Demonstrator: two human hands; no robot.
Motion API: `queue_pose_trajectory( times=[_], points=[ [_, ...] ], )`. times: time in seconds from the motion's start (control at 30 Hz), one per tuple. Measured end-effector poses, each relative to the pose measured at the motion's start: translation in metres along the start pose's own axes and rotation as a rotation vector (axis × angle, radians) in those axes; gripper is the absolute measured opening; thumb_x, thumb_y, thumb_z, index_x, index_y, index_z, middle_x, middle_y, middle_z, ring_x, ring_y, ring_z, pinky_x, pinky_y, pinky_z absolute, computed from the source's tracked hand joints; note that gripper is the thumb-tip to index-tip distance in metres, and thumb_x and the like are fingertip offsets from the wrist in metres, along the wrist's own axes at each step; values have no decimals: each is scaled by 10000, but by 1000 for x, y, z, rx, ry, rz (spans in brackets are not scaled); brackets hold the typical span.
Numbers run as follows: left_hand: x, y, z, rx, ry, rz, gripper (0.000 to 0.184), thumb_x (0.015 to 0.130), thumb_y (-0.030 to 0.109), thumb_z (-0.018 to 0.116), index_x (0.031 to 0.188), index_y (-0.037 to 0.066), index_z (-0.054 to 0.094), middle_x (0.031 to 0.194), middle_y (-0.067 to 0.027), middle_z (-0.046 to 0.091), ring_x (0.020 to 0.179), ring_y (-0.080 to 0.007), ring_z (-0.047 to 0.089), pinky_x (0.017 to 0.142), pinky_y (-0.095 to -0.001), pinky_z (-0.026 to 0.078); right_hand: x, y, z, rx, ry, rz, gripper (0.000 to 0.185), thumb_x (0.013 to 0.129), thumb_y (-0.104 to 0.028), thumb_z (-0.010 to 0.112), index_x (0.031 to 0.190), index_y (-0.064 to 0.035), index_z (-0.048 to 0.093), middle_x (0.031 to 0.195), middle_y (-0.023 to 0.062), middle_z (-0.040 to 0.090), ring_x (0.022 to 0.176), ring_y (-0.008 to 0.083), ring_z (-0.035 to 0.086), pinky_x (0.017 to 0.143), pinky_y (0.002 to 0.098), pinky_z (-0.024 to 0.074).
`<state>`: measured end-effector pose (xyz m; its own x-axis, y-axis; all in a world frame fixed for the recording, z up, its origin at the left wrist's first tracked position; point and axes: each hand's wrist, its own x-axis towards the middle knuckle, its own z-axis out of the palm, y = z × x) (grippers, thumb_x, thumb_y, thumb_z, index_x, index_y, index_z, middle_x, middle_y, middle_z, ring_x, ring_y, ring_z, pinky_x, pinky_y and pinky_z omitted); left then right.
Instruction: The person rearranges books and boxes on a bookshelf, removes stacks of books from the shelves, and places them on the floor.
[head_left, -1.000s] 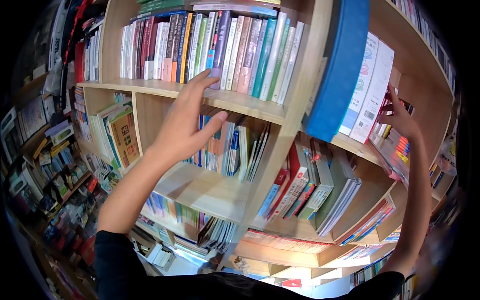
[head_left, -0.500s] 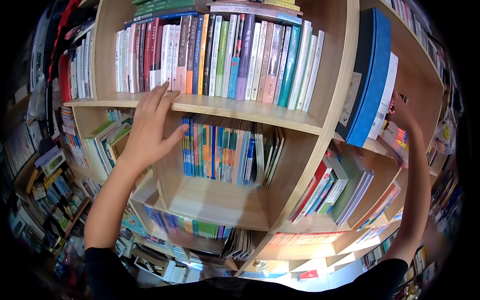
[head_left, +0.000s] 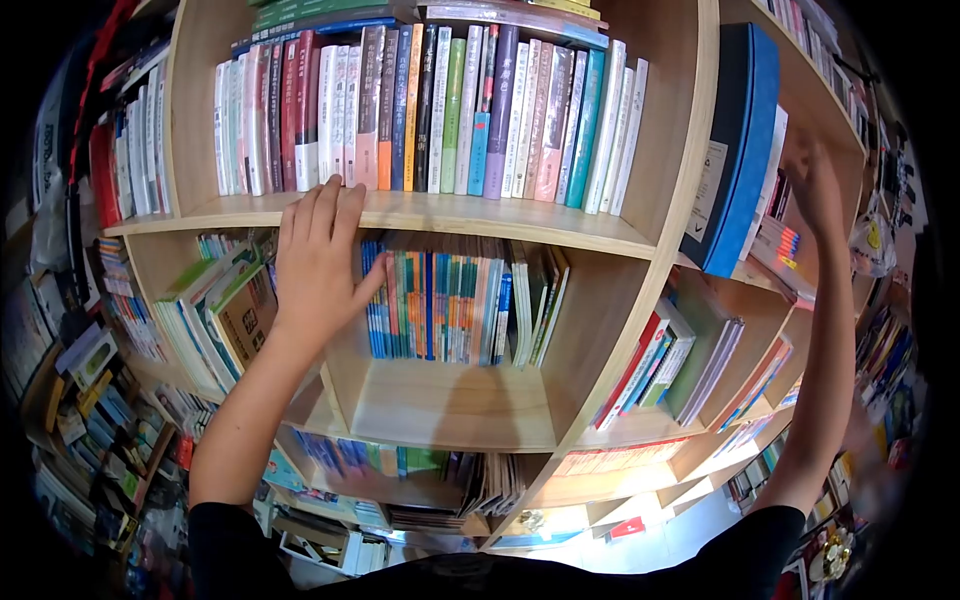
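My left hand (head_left: 318, 245) lies over the front edge of the wooden shelf board (head_left: 480, 222), fingers stretched and thumb apart, holding nothing. Its fingertips are close to the bottoms of the upright books (head_left: 370, 120) in the upper compartment. Below the board, a row of thin books (head_left: 430, 305) stands to the right of my left thumb. On the right side, my right hand (head_left: 815, 185) is raised inside a compartment, beside a large blue binder (head_left: 745, 150) and a white-edged book (head_left: 768, 180). Its fingers look apart and empty, though they are small and slightly blurred.
A wooden upright (head_left: 683, 140) divides the middle and right compartments. Leaning books (head_left: 650, 370) fill part of the lower right compartment. Stacked books (head_left: 520, 14) lie flat on the upper row. A clear plastic bag (head_left: 873, 245) hangs at the far right.
My right hand has moved up, out from beside the books in the right compartment. My left hand stays on the shelf edge, its fingers now closer together. The view has shifted slightly.
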<state>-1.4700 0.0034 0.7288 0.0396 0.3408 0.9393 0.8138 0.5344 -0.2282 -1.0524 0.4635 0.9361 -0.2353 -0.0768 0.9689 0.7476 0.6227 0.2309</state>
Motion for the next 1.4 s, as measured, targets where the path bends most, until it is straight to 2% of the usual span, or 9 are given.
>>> queue_pose_trajectory(
  times=[0.2,0.33,0.4,0.53,0.63,0.77,1.2,1.33,1.4],
  points=[
    [-2,-1,7,-14,45,-11,706,730,197,715,1367,18,470,1325,-225,510,1240,-402,461,1083,-514,315,20,-162,-104,172,458,-29,181,963,-203,596,1074,-88,681,1106,119,686,1101,299,647,882,368,514],
    [-1,-1,11,-28,70,-11,671,725,165,706,1343,16,491,1286,-217,525,1221,-396,471,1066,-512,333,15,-236,-105,252,418,-312,128,941,-220,631,901,-103,664,877,66,646,863,287,635,737,376,514],
    [-2,-2,15,-43,132,-10,644,706,122,704,1311,30,503,1270,-203,524,1202,-393,479,1044,-507,359,2,-279,-92,335,196,-318,153,913,-242,660,894,-90,667,826,88,608,819,302,601,741,394,499],
    [-2,-3,14,-43,139,-12,633,701,116,698,1301,36,514,1264,-196,530,1191,-390,486,1038,-506,365,-42,-336,-62,583,-240,-469,460,869,-394,684,1053,20,602,1027,178,601,987,351,577,872,437,468],
    [-1,-4,13,-36,149,6,598,715,123,683,1281,13,530,1219,-201,544,1178,-388,491,1031,-509,368,-80,-365,-37,575,-245,-451,561,857,-418,685,1192,12,549,1095,168,584,1020,337,566,894,409,455],
    [-2,-3,14,-49,142,-8,597,713,116,681,1283,28,528,1234,-197,540,1183,-385,493,1038,-507,366,-87,-376,-25,576,-33,-338,565,797,-387,734,1187,-14,566,1134,156,599,1033,313,581,877,406,452],
    [-4,-4,18,-16,153,5,567,733,100,659,1283,45,532,1222,-191,541,1180,-382,497,1050,-517,367,-92,-376,-28,677,-31,-259,456,765,-277,762,1111,-27,602,1112,140,629,1051,324,589,894,409,447],
    [-4,-5,17,-5,128,5,577,756,103,655,1314,37,523,1238,-201,539,1178,-396,497,1033,-508,374,-86,-326,-79,834,392,-272,410,760,-159,727,1121,2,618,1085,177,641,1010,339,599,896,391,446],
    [-4,-4,17,-11,143,23,567,770,108,654,1314,25,521,1247,-207,534,1177,-408,493,1024,-508,374,-70,-260,-81,653,688,67,364,793,-205,716,1055,13,588,1017,143,602,935,301,554,846,418,422]
  ],
)
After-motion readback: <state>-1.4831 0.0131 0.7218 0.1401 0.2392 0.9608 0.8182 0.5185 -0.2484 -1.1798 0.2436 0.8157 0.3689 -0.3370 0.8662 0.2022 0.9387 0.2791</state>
